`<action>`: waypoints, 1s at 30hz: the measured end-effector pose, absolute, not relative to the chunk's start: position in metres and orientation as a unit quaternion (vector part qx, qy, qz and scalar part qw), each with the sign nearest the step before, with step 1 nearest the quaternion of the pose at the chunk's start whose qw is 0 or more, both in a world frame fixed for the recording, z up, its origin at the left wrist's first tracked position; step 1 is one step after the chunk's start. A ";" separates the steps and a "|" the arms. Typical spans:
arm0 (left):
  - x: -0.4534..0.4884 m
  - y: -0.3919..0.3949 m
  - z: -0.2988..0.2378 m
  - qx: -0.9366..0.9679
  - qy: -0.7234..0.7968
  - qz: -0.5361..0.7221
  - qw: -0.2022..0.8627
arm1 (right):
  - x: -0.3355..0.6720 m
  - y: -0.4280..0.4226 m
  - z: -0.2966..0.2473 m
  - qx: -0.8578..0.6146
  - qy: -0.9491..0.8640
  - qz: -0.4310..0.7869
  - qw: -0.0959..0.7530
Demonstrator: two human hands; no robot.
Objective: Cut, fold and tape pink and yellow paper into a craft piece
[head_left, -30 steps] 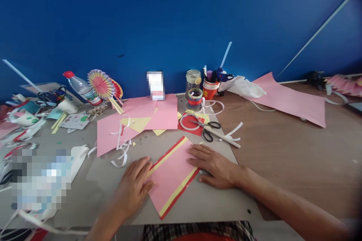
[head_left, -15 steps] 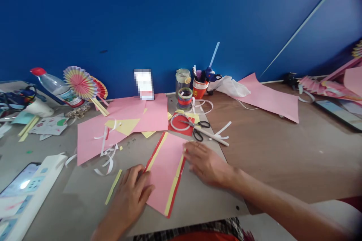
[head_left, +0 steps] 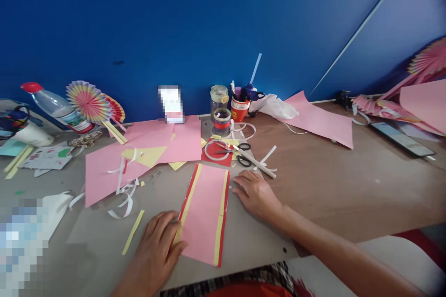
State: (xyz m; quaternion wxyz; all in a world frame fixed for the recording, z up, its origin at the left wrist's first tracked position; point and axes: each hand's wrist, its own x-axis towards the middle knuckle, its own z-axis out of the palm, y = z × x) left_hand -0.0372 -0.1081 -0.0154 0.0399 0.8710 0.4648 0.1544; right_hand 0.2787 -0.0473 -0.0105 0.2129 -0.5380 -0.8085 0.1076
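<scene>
In front of me a long pink paper [head_left: 205,213], edged on both long sides with yellow and red strips, lies flat on the grey mat. My left hand [head_left: 158,241] rests over its left edge, thumb and fingertips on the paper, fingers stretched out. To the right of the paper, a little apart from it, my right hand [head_left: 256,192] lies on the mat with its fingers extended and nothing in them. Scissors with black handles [head_left: 244,161] lie beyond the right hand, beside a pale stick [head_left: 265,169]. A narrow yellow strip [head_left: 133,233] is left of my left hand.
Larger pink sheets [head_left: 184,141] and curled white strips [head_left: 128,202] lie farther back. A clear jar [head_left: 219,97], a red paper cup [head_left: 239,110] and a roll of tape [head_left: 221,120] stand by the blue wall. A folded fan [head_left: 88,102] leans on a bottle [head_left: 52,104].
My right hand has come off the paper's right edge and now lies beside it. The paper has turned slightly, and the view has shifted to the right.
</scene>
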 end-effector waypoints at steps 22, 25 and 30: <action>-0.038 -0.121 -0.025 0.854 0.479 0.203 0.002 | 0.288 -0.059 -0.004 -0.540 -0.827 0.017 0.155; -0.032 -0.119 -0.024 0.856 0.474 0.208 -0.001 | 0.289 -0.066 -0.003 -0.522 -0.835 0.029 0.170; -0.027 -0.119 -0.020 0.871 0.450 0.194 -0.006 | 0.289 -0.073 0.000 -0.456 -0.871 0.023 0.179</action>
